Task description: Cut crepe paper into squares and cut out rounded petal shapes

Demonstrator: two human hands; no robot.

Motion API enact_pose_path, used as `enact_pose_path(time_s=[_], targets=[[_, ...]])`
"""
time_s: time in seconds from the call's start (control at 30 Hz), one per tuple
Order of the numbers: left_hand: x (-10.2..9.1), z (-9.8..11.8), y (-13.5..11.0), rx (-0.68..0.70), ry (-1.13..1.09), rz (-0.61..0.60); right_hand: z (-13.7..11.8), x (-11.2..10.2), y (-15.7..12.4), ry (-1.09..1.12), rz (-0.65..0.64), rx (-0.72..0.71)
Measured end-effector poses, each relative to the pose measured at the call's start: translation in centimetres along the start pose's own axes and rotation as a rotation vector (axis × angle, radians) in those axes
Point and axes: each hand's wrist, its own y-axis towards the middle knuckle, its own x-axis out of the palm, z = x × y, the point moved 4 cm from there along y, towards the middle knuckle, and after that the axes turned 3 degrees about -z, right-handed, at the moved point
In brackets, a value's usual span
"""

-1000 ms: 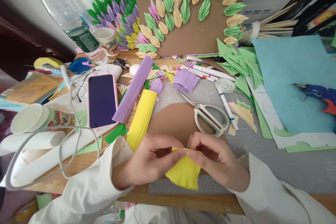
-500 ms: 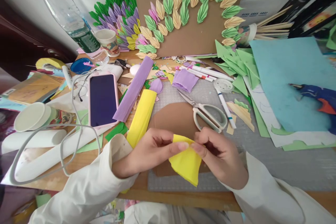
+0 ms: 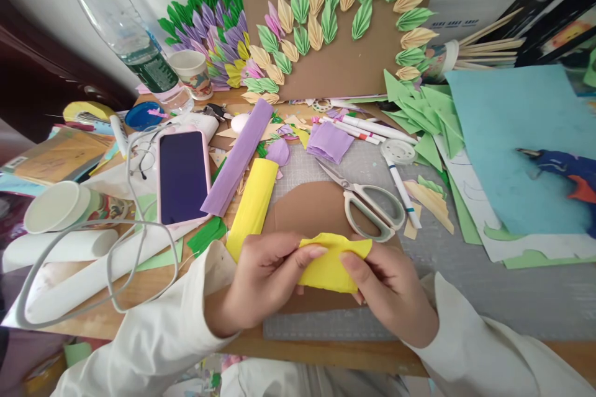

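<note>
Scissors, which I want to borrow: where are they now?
In the head view, just right of centre: the scissors lie partly over brown cardboard, beyond the right hand.

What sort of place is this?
Likely a craft desk, perhaps at home: scissors and a gray cutting mat, pleated paper leaves on a cardboard panel, and yellow paper held between the left hand and right hand.
</note>
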Motion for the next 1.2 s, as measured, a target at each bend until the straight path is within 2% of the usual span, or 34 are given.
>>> enact_pose_path(time_s=[0.13,0.23,0.37,0.47,0.6,0.67,0.73,0.87,0.93,1.07,1.2], targets=[[0.1,0.6,-0.2,0.151,0.097,0.064,-0.4,-0.3,0.3,0.026,0.067,0.016],[0.5,0.9,-0.5,0.268,0.127,0.054,-1.2,-0.3,0.6,-0.038,0.143,-0.013],[0.3,1.4,-0.5,0.201,0.147,0.072,-3.3,-0.2,0.7,-0.347,0.331,-0.185],[-0.2,2.5,-1.0,0.152,0.128,0.113,-4.8,0.4,0.4,-0.512,0.424,-0.336],[-0.3,3.9,-3.2,0.096,0.067,0.219,-6.2,1.8,-1.1,-0.678,0.55,-0.47],[0.2,4.1,-4.5,0.093,0.071,0.283,-6.5,2.9,-2.0,-0.713,0.569,-0.506],[0.9,4.2,-5.5,0.131,0.124,0.387,-6.6,3.9,-2.9,-0.707,0.583,-0.505],[1.9,4.0,-6.9,0.239,0.271,0.696,-6.6,5.1,-4.3,-0.695,0.662,-0.424],[2.3,3.9,-7.4,0.29,0.325,0.782,-6.6,5.4,-4.8,-0.712,0.692,-0.419],[2.5,3.7,-8.4,0.39,0.432,0.816,-6.7,5.3,-5.4,-0.77,0.738,-0.452],[2.3,3.2,-8.7,0.416,0.423,0.833,-6.6,5.0,-5.6,-0.801,0.773,-0.454]])
